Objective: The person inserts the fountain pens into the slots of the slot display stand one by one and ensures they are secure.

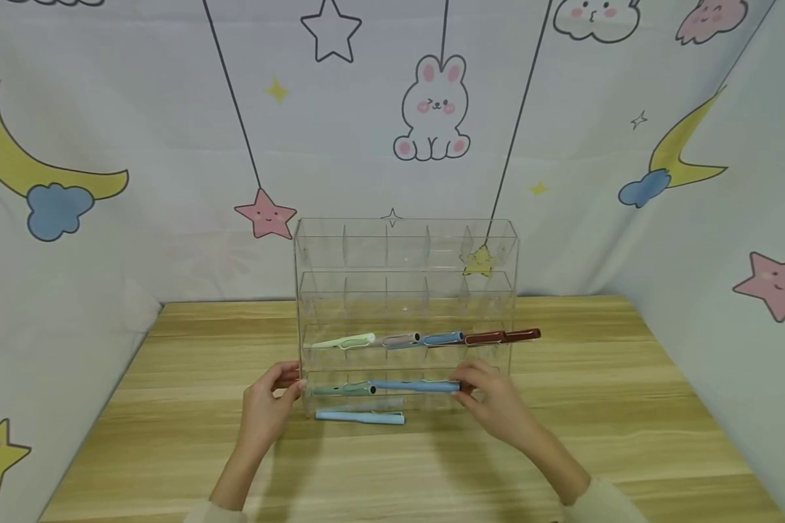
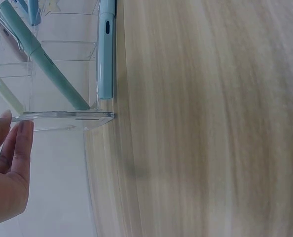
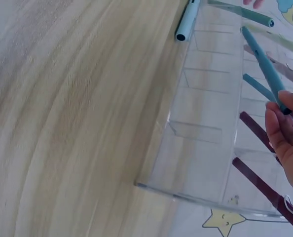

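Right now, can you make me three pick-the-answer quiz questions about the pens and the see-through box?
1. Where does the light blue pen without a hand on it lie?
A. on the wooden table in front of the clear plastic organiser
B. on the top shelf
C. in the left hand

2. What colour is the pen sticking out at the organiser's right side?
A. yellow
B. dark red
C. black

3. What is the right hand doing?
A. lying flat
B. pointing upward
C. pinching a blue pen

Answers: 1 A, it rests on the wood by the front edge. 2 B, its barrel is maroon. 3 C, the fingers close on the pen's end.
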`<state>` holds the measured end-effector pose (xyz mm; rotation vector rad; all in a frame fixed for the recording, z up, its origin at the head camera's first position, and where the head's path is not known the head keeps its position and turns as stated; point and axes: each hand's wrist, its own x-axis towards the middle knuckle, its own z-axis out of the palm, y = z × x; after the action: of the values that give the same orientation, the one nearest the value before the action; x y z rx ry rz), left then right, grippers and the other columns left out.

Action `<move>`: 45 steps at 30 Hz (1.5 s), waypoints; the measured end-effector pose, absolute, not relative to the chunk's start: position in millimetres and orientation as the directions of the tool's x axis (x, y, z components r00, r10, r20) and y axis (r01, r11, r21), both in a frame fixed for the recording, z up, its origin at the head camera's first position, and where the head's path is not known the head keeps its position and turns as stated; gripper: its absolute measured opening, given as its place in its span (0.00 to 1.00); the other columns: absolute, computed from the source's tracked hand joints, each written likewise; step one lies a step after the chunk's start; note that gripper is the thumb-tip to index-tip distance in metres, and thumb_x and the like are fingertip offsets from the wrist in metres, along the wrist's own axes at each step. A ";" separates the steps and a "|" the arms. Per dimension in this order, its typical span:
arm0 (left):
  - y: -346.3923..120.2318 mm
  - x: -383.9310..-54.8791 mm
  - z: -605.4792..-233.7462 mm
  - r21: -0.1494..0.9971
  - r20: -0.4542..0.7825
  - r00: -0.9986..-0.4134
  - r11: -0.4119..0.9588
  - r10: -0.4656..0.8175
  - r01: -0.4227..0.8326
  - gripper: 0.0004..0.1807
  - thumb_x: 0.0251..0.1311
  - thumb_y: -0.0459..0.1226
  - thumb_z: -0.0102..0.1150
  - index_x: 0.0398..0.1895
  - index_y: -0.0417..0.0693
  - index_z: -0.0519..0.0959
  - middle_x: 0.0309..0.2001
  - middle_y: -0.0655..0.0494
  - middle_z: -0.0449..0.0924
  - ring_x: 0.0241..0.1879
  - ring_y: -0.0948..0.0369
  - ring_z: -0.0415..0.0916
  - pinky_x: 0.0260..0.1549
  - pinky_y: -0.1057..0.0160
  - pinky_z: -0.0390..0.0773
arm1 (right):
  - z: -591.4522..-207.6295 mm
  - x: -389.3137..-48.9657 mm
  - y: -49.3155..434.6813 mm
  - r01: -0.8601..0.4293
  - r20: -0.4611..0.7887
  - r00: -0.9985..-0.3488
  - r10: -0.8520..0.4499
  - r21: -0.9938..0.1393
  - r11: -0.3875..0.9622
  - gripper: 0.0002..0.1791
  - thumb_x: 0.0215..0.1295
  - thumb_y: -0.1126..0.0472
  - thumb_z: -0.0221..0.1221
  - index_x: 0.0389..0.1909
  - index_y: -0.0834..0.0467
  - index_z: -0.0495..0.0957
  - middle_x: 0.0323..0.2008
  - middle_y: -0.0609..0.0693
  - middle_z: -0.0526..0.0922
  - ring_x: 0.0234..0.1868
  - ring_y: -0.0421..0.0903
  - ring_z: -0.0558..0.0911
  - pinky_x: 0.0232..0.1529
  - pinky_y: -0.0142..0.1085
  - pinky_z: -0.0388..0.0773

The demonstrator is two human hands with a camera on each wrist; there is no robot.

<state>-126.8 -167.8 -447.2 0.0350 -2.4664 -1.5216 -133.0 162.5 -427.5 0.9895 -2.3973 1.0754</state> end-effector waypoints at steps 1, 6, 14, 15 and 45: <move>-167.8 -126.7 -447.2 0.883 0.194 -0.970 0.457 -0.146 0.107 0.13 0.53 0.24 0.60 0.44 0.32 0.76 0.37 0.41 0.79 0.37 0.50 0.78 0.33 0.66 0.81 | -428.8 -134.0 160.0 -0.708 0.539 -0.706 -0.460 -0.516 0.483 0.15 0.40 0.80 0.66 0.32 0.66 0.79 0.33 0.52 0.77 0.27 0.38 0.75 0.26 0.25 0.76; -168.1 -126.2 -447.2 0.883 0.192 -0.971 0.458 -0.142 0.108 0.13 0.53 0.24 0.60 0.44 0.32 0.76 0.37 0.42 0.79 0.37 0.50 0.78 0.33 0.66 0.81 | -432.9 -137.1 144.6 -0.704 0.527 -0.709 -0.468 -0.493 0.511 0.14 0.41 0.79 0.66 0.32 0.67 0.79 0.32 0.52 0.76 0.26 0.39 0.74 0.25 0.27 0.76; -168.4 -126.0 -447.7 0.876 0.196 -0.970 0.469 -0.143 0.108 0.13 0.53 0.25 0.60 0.44 0.33 0.76 0.37 0.42 0.79 0.37 0.50 0.78 0.32 0.66 0.81 | -434.2 -139.4 118.8 -0.705 0.512 -0.709 -0.485 -0.503 0.500 0.12 0.46 0.76 0.65 0.35 0.67 0.79 0.34 0.53 0.75 0.26 0.40 0.75 0.25 0.28 0.76; -168.4 -126.1 -447.8 0.876 0.197 -0.970 0.470 -0.144 0.108 0.13 0.53 0.25 0.60 0.44 0.33 0.76 0.37 0.42 0.79 0.37 0.50 0.78 0.32 0.66 0.81 | -434.5 -139.6 116.2 -0.703 0.512 -0.711 -0.481 -0.516 0.490 0.12 0.46 0.76 0.65 0.35 0.68 0.79 0.34 0.53 0.74 0.27 0.40 0.74 0.25 0.27 0.76; -168.8 -124.6 -445.1 0.872 0.192 -0.971 0.478 -0.143 0.102 0.13 0.53 0.25 0.60 0.44 0.33 0.76 0.37 0.43 0.79 0.37 0.51 0.77 0.31 0.69 0.80 | -434.6 -136.3 115.7 -0.624 0.479 -0.781 -0.400 -0.619 0.476 0.05 0.57 0.64 0.62 0.24 0.58 0.78 0.25 0.41 0.73 0.23 0.34 0.67 0.20 0.26 0.70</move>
<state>-124.6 -168.8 -445.1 0.0349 -2.4877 -1.4923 -136.3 115.7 -434.6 0.8744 -2.4579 1.1968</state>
